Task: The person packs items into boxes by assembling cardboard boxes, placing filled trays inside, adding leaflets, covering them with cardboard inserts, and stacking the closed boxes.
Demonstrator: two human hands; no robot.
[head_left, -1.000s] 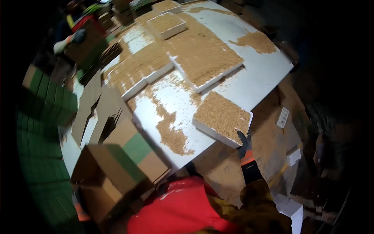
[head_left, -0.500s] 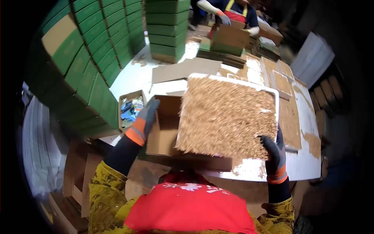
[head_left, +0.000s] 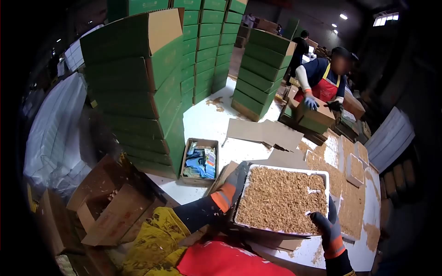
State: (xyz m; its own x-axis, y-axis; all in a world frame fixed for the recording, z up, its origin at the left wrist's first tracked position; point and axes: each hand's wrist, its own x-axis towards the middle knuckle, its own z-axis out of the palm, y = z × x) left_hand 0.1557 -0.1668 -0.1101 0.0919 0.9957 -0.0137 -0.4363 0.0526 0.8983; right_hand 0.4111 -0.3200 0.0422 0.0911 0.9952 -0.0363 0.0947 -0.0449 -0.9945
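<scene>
A white foam tray [head_left: 327,177] heaped with tan flakes like wood shavings [head_left: 281,200] lies over an open cardboard box [head_left: 262,239], whose inside it now covers. My right hand [head_left: 329,226], in a grey and orange glove, grips the tray's near right corner, thumb on top of the flakes. My left hand [head_left: 234,184], gloved alike, is at the left side, its fingers along the box wall beside the tray's edge. Part of its grip is hidden. Left of it stands a small carton [head_left: 201,181] of blue packets [head_left: 200,162].
Tall stacks of green boxes [head_left: 165,92] rise at the left and another stack [head_left: 262,73] behind. Flattened cardboard [head_left: 262,131] lies on the white table [head_left: 202,126]. More flake-filled trays [head_left: 354,170] sit at right. A co-worker [head_left: 322,83] handles a box across the table. Open cartons [head_left: 115,214] stand lower left.
The tray has come down and left over the box, covering its opening. My right hand moved with it; my left hand stayed by the box's left side. The view has tilted up and turned left.
</scene>
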